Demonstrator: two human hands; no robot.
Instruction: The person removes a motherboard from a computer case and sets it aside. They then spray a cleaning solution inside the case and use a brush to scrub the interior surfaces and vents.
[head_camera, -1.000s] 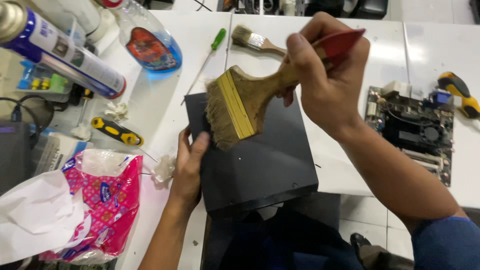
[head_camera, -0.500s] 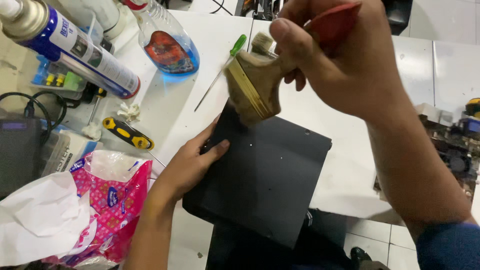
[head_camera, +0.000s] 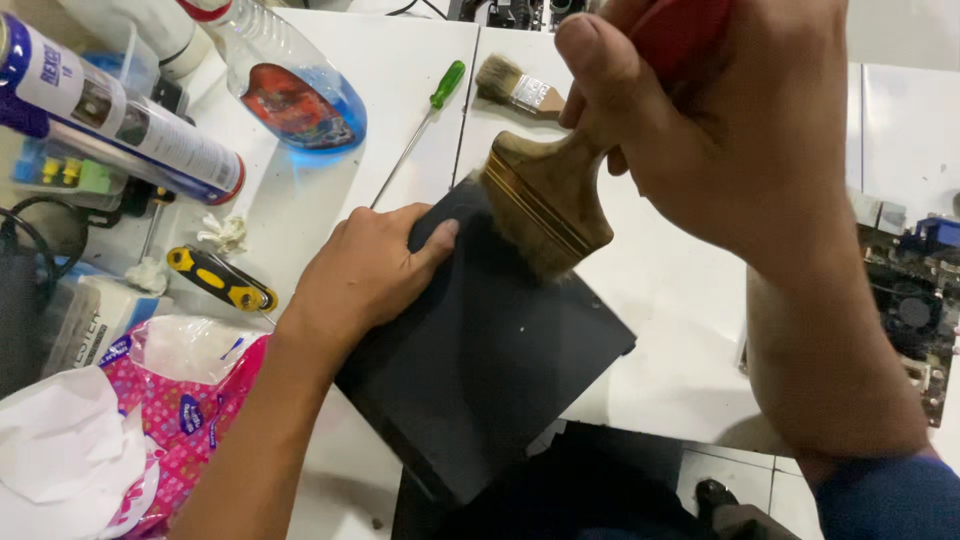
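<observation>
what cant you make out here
Head view only:
- Brush handle: buried in the right hand and cut by the top edge.
- Black panel: underside unseen; left hand covers its left edge.
- Circuit board: cut by the right edge.

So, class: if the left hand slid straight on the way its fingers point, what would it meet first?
The left hand points right across the black panel. It would probably meet the bristles of the wide brush first, though their height above the panel is unclear.
</observation>
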